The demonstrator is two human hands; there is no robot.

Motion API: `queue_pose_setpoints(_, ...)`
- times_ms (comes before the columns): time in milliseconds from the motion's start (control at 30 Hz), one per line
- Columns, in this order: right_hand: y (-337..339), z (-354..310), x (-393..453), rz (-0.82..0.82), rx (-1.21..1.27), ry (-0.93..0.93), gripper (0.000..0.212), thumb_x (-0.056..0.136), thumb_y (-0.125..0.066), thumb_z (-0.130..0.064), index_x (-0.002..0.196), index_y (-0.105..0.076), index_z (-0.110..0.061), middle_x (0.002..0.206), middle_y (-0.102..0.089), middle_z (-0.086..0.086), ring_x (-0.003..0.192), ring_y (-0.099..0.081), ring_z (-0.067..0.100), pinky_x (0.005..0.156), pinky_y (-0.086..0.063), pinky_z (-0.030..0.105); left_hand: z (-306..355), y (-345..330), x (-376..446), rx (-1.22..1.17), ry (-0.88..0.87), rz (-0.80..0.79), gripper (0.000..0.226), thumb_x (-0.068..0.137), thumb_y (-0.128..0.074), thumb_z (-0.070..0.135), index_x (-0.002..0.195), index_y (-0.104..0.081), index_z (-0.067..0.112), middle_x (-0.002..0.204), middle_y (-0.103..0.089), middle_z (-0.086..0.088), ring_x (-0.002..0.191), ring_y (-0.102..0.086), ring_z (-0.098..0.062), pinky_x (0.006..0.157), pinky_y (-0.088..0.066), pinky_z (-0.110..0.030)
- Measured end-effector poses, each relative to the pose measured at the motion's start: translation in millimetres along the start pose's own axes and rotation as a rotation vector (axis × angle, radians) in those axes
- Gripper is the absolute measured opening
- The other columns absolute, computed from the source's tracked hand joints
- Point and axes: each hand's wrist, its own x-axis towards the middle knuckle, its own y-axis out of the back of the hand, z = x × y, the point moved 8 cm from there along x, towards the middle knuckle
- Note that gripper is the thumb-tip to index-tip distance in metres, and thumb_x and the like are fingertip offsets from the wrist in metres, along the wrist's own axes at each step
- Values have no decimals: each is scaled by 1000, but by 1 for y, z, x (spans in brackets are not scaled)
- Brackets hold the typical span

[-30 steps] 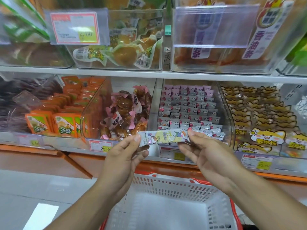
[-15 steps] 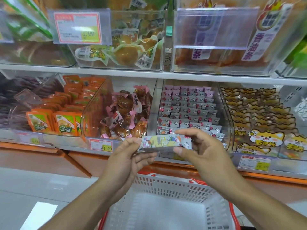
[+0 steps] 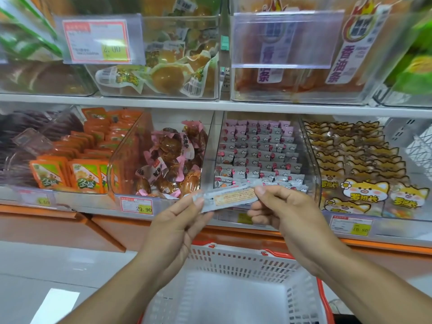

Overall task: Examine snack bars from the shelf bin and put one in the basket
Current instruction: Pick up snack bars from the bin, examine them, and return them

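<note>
Long thin snack bar in a silvery plastic wrapper point(image 3: 228, 198), held level in front of the lower shelf, above the basket. Wrapper shows an orange-tan printed panel; its text too small to read. Left hand point(image 3: 180, 220) pinches the bar's left end, thumb on top, fingers curled under. Right hand point(image 3: 284, 208) pinches the right end, fingers clamped round it.

Straight behind the bar: clear plastic shelf bin point(image 3: 312, 160) packed with rows of small pink-and-grey wrapped bars, print unreadable. Left of it, clear bin of brown snacks in pink-trimmed wrappers point(image 3: 173, 157), price tag below reads 29.90 point(image 3: 136, 205). Further left, orange sachets point(image 3: 81, 174) with white characters 冬盛. Right of the task bin, yellow cat-face packs point(image 3: 364, 190), tag below reads 16.80 point(image 3: 350, 225). Upper shelf: red-bordered price tag point(image 3: 95, 40), roughly 2.00, blurred; clear bin of orange-red packs labelled 香油条 point(image 3: 339, 59); blank clear tag holder in front.

White slotted plastic basket with red rim point(image 3: 236, 258) sits under both hands, near edge cut off at frame bottom. Far-left and far-right bins blurred and cut off. Open gap between bar and basket rim; pale floor point(image 3: 46, 265) open at left.
</note>
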Motion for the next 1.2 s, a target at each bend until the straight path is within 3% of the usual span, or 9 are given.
queue_pose_setpoints(100,3,6,2,3,-1,-38,18,89,-71,-26,80,-80,-13,70,-71,4,69,-70,18,66,-58,21,-7,10,1,-185,77,107,45,71,-73,5,114,-68,-6,109,-74,-23,94,-76,-25,61,-59,-19)
queue_pose_setpoints(267,5,14,5,12,62,-92,21,85,-73,-28,90,-80,-9,75,-74,1,70,-69,14,67,-58,22,-8,14,2,-124,63,112,28,75,-73,9,101,-77,-1,111,-75,-17,91,-76,-19,64,-60,-22)
queue_pose_setpoints(433,2,16,7,18,142,-110,7,97,-62,-9,102,-67,-6,67,-73,5,63,-71,15,60,-57,21,-8,20,7,-81,40,179,14,92,-62,4,101,-72,-1,79,-71,-10,67,-71,-12,60,-58,-21)
queue_pose_setpoints(600,-5,-16,4,-82,-363,245,34,105,-48,-8,113,-66,-36,85,-69,14,75,-74,18,80,-61,35,-4,14,9,-126,96,115,4,82,-63,0,86,-63,-1,64,-61,-9,58,-65,-14,55,-57,-21)
queue_pose_setpoints(733,-16,-23,-1,-285,-568,334,54,89,-73,-4,115,-67,-50,107,-64,10,80,-67,14,85,-60,46,-8,6,6,-147,205,32,16,75,-69,5,60,-66,4,66,-58,-9,60,-64,-15,56,-58,-22)
queue_pose_setpoints(933,-3,-46,0,-189,-756,538,34,70,-75,-48,104,-73,-49,95,-59,-13,89,-58,15,76,-54,37,-26,-3,0,-80,371,-40,4,75,-70,1,72,-68,1,66,-60,-11,61,-67,-21,55,-59,-27)
queue_pose_setpoints(1033,3,-50,7,-146,-671,574,28,71,-77,-42,99,-76,-46,102,-58,-16,101,-60,10,77,-56,33,-30,-8,2,-56,355,-71,12,76,-71,4,64,-70,3,66,-60,-9,62,-66,-20,58,-60,-25)
queue_pose_setpoints(1133,0,-40,14,-215,-674,518,25,72,-79,-39,95,-75,-45,125,-59,-23,125,-54,5,95,-55,40,-26,-14,4,-70,334,-126,15,79,-71,6,65,-70,6,66,-60,-7,64,-65,-19,60,-59,-25)
queue_pose_setpoints(1200,1,-33,19,-221,-672,456,24,76,-80,-32,96,-73,-43,124,-65,-21,123,-58,6,97,-55,43,-23,-14,6,-70,311,-140,15,83,-71,9,69,-73,6,69,-63,-8,67,-67,-20,62,-60,-27)
